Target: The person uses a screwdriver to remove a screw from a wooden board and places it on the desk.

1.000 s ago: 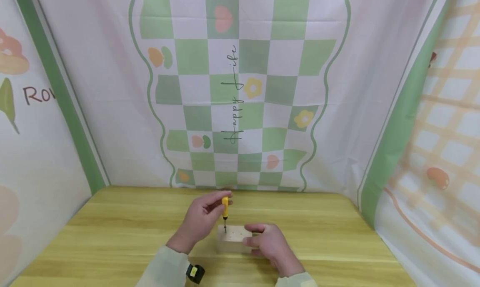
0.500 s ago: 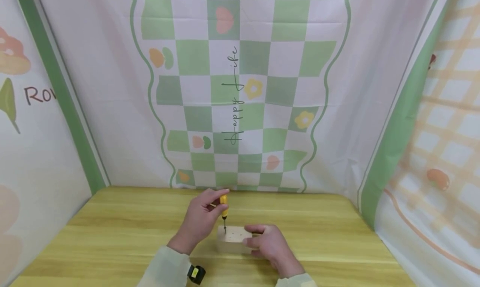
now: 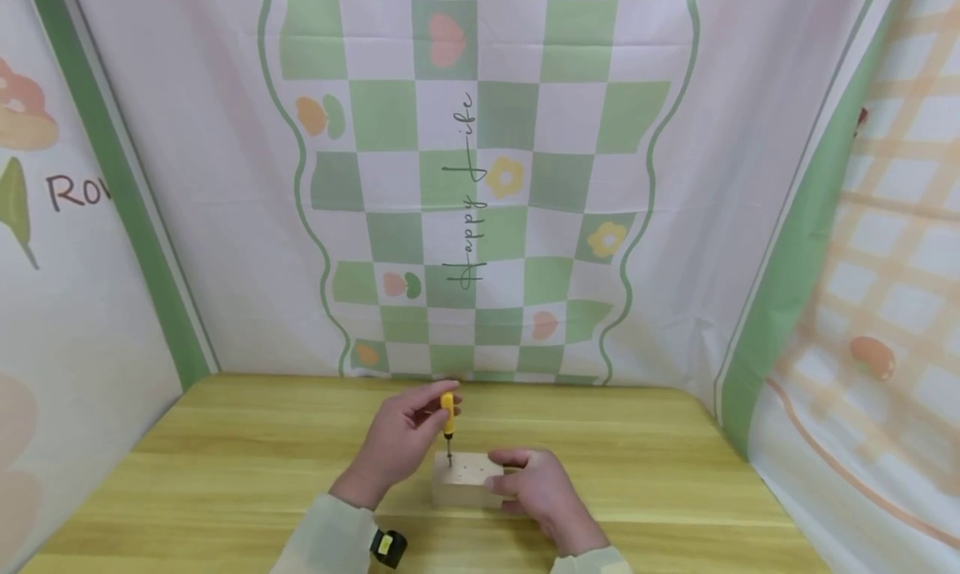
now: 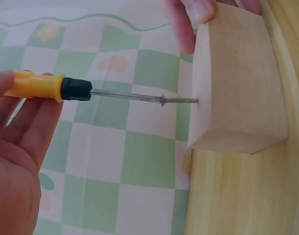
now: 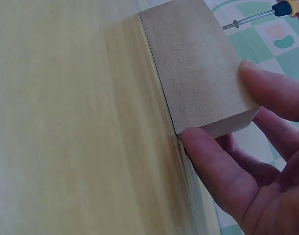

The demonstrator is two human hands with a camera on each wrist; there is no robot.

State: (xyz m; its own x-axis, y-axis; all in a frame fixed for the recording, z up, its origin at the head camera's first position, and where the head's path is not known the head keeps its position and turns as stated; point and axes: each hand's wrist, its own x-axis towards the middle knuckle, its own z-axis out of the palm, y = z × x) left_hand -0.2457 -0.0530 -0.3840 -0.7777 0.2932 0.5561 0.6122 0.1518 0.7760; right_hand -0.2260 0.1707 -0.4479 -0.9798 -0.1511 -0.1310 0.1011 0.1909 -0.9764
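My left hand (image 3: 401, 436) grips the yellow handle of a screwdriver (image 3: 448, 416), which stands upright over a pale wooden block (image 3: 468, 492). In the left wrist view the tip of the screwdriver (image 4: 125, 95) meets the head of a screw (image 4: 178, 100). The screw's point is in the block's top face, with most of its thread showing. Several small holes dot that top face. At the block's right end my right hand (image 3: 536, 486) holds it between thumb and fingers. The right wrist view shows the fingers round the end of the block (image 5: 198, 68).
The block rests on a wood-grain table (image 3: 225, 457). A small black object with a yellow patch (image 3: 388, 547) sits by the left sleeve. Behind the table hangs a green and white checked cloth (image 3: 480, 224).
The fingers of my left hand have shifted slightly on the screwdriver handle. The block and my right hand look the same.
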